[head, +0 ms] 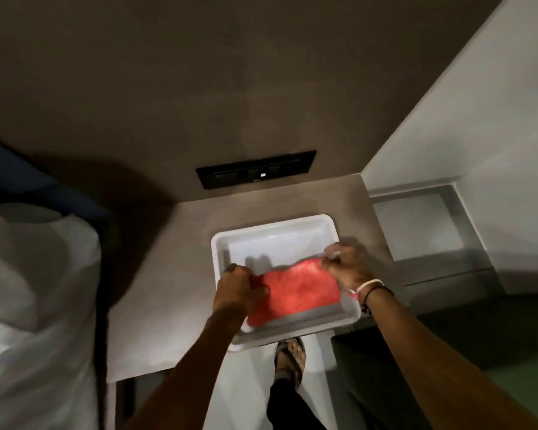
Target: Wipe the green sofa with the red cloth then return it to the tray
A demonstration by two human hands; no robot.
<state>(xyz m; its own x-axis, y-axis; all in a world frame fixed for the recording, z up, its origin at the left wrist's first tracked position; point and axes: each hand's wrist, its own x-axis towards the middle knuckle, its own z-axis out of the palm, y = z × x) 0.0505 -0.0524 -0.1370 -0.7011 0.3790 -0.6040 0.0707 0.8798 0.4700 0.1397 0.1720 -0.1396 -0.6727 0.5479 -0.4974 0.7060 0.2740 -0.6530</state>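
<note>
A red cloth (295, 293) is stretched over the near half of a white tray (274, 226) that stands on a grey-brown side table. My left hand (239, 288) grips the cloth's left edge. My right hand (348, 266) grips its right upper corner; a bracelet shows on that wrist. Whether the cloth touches the tray floor I cannot tell. A strip of the green sofa (522, 386) shows at the lower right, partly behind my right forearm.
A black switch panel (255, 172) is on the wall behind the table. White bedding (28, 290) lies at the left. A white shelf niche (423, 231) is at the right. My sandalled foot (289, 358) stands on the pale floor below the tray.
</note>
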